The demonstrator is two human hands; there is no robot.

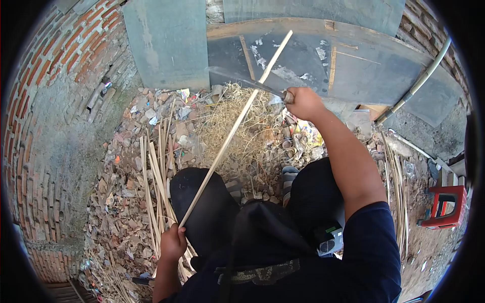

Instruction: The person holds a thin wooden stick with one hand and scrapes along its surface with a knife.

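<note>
A long pale bamboo strip (pixel 227 139) slants up and away from my left hand (pixel 173 241), which is closed around its near end. The strip passes over my left knee. My right hand (pixel 305 103) is wrapped around the handle of a large knife (pixel 270 90). The blade reaches left across the upper part of the strip, and its far end is blurred. Below the blade, a heap of thin curled shavings (pixel 235 126) covers the ground between my feet and the boards.
Bundles of bamboo strips lie to the left (pixel 159 177) and right (pixel 396 187) of my legs. Grey boards (pixel 364 76) lean ahead, with a pole (pixel 414 86) against them. A brick wall (pixel 45 131) rises on the left. A red plastic stool (pixel 447 207) stands at the right on rubble-strewn ground.
</note>
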